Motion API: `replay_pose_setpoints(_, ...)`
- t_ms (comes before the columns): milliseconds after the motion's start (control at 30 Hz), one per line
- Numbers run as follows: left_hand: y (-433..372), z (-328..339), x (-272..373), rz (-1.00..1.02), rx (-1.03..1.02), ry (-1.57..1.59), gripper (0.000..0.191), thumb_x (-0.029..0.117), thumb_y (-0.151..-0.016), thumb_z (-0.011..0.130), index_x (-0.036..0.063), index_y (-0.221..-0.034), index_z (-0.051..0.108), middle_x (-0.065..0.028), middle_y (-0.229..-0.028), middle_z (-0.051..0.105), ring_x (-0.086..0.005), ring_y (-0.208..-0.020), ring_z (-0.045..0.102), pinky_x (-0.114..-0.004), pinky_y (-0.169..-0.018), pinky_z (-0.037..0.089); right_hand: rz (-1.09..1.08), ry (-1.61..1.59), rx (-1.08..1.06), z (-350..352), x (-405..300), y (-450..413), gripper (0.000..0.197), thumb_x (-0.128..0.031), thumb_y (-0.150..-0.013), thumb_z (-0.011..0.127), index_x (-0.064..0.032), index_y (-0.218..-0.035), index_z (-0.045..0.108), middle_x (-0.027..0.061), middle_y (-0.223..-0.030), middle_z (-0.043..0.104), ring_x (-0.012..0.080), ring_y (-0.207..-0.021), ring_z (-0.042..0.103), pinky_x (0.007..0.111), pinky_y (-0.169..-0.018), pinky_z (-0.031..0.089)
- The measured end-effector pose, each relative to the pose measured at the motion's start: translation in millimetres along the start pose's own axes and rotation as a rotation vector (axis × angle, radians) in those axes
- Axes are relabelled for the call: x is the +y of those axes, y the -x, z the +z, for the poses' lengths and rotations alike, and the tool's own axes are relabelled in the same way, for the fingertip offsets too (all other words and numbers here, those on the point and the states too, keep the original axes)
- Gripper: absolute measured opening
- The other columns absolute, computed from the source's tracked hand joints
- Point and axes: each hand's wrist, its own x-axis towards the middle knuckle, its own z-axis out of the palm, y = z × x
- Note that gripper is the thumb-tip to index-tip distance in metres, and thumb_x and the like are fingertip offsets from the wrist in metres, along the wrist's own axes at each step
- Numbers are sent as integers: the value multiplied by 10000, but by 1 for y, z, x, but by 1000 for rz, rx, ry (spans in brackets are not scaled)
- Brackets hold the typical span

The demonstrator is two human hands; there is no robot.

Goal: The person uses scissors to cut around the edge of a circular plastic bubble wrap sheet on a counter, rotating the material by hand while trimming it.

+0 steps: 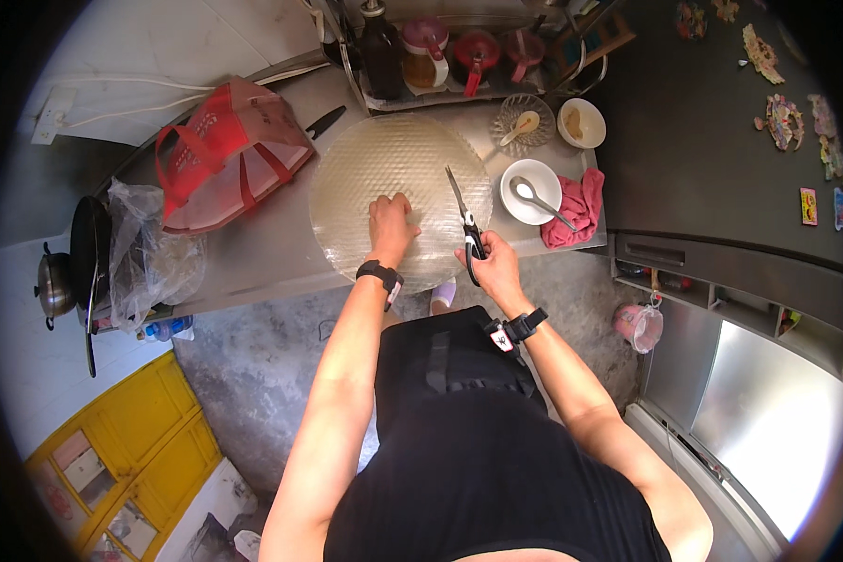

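Observation:
A large round translucent sheet with a quilted pattern lies on the steel counter and reaches past its front edge. My left hand is over the middle of it, fingers bent and thumb out to the side. Whether those fingers pinch anything I cannot tell. In my right hand is a pair of kitchen scissors with black and white handles. Their narrow blades point away from me, above the right part of the sheet.
Left on the counter are a red carrier bag, a clear plastic bag and a black-handled knife. To the right stand a white bowl with a spoon, a glass bowl, another bowl and a pink cloth. Seasoning jars line a rack behind.

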Motion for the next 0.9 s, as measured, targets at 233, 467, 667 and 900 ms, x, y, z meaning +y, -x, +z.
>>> replay_pose_setpoints(233,-9,-33,-38,-219,-244,256,425,91,-596,885,32,-909,603,-87,-712,632,-258,-662,607,-370,-630,485,8,-36,-25,3,0,1,358,-287,-743,832,-33,-841,599,67,-648,626,171,-570,571,343,-558,450)
replay_pose_setpoints(467,21,-45,-40,-118,-404,291,426,90,-630,874,9,-975,637,-85,-754,642,-224,-647,608,-361,-643,496,-3,-74,-5,12,2,-5,365,-298,-741,832,-33,-837,600,63,-634,617,167,-565,561,343,-555,442)
replay_pose_setpoints(667,40,-21,-25,-91,-303,181,398,111,-649,846,39,-1004,684,-164,-882,667,-332,-847,658,-419,-738,524,33,-17,-41,16,-8,2,386,-325,-726,836,-38,-837,603,75,-669,629,174,-596,574,346,-572,448)
replay_pose_setpoints(900,43,-8,-14,-42,-262,-145,131,89,-767,637,46,-881,685,-198,-909,678,-378,-915,649,-480,-786,535,-99,45,1,39,8,8,390,-294,-726,851,-15,-834,601,75,-682,623,156,-633,571,335,-586,456)
